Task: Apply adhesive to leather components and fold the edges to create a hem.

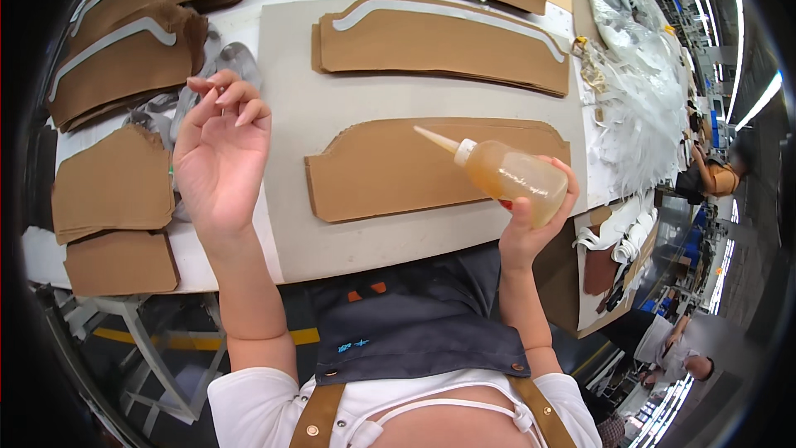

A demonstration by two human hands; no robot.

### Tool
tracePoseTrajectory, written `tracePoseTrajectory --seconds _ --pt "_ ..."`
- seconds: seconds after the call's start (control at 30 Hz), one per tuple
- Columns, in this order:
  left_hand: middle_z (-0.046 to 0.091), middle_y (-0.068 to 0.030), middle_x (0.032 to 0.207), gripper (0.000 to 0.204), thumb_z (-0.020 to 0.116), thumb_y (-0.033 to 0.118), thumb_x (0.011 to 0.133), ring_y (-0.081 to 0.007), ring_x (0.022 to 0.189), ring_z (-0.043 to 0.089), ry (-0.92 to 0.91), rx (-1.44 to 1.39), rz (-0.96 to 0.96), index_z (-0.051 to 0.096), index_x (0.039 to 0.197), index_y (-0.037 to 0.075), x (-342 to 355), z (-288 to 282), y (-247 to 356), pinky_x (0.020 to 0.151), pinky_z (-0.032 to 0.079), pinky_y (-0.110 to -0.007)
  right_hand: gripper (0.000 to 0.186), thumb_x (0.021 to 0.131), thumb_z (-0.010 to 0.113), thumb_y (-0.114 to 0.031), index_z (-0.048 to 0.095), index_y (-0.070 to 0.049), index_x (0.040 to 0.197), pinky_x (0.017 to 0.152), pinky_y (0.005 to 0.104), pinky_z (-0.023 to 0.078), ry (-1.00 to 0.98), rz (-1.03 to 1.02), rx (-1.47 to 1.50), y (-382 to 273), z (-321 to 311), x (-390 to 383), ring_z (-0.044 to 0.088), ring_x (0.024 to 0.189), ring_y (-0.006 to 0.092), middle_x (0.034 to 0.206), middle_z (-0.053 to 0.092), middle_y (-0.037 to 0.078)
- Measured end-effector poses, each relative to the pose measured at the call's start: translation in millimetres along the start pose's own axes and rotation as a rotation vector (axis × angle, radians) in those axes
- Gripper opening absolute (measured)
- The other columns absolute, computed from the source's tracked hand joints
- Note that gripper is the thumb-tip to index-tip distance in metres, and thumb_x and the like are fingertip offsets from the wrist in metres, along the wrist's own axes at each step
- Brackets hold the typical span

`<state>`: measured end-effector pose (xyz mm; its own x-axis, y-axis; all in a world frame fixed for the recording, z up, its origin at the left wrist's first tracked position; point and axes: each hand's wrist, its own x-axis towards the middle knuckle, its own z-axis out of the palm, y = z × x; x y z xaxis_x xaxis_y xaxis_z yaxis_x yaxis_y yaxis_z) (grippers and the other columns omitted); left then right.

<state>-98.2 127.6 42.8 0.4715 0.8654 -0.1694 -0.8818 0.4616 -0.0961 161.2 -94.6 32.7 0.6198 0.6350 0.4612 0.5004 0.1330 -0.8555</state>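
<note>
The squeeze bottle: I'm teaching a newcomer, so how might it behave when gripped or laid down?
The squeeze bottle probably gives when gripped, as its translucent wall looks like soft plastic. Laid on its side, it would likely roll, its body being round. The amber tint suggests liquid inside, perhaps adding some weight.

Your left forearm (pixel 249 294) is going upward, and your left hand (pixel 222 162) is raised with the palm facing to the camera; the fingers are loosely bent, the thumb near to the index finger. Your right forearm (pixel 522 303) is also bare, and your right hand (pixel 535 236) is curled in a grip, its fingers partly hidden.
</note>
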Motion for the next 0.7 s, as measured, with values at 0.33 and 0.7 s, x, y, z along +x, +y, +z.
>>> tracePoseTrajectory --seconds 0.33,0.7 --pt "0.052 -0.0056 0.103 0.026 0.056 -0.010 0.091 -0.0173 0.089 0.050 -0.017 -0.010 -0.005 0.057 0.111 0.008 0 -3 5 0.075 0.039 -0.032 0.046 0.101 0.068 -0.026 0.044 -0.004 0.133 0.096 0.0370 0.052 0.346 0.324 0.285 16 -53 0 0.060 0.110 0.0178 0.123 0.056 0.009" --pt "0.055 -0.0056 0.102 0.025 0.057 -0.010 0.091 -0.0175 0.087 0.051 -0.002 0.029 -0.009 0.057 0.109 0.008 9 -14 8 0.073 0.040 -0.032 0.060 0.094 0.077 -0.024 0.040 -0.003 0.136 0.091 0.0324 0.054 0.252 0.090 -0.124 16 -41 -10 0.054 0.114 0.0175 0.128 0.048 0.011"
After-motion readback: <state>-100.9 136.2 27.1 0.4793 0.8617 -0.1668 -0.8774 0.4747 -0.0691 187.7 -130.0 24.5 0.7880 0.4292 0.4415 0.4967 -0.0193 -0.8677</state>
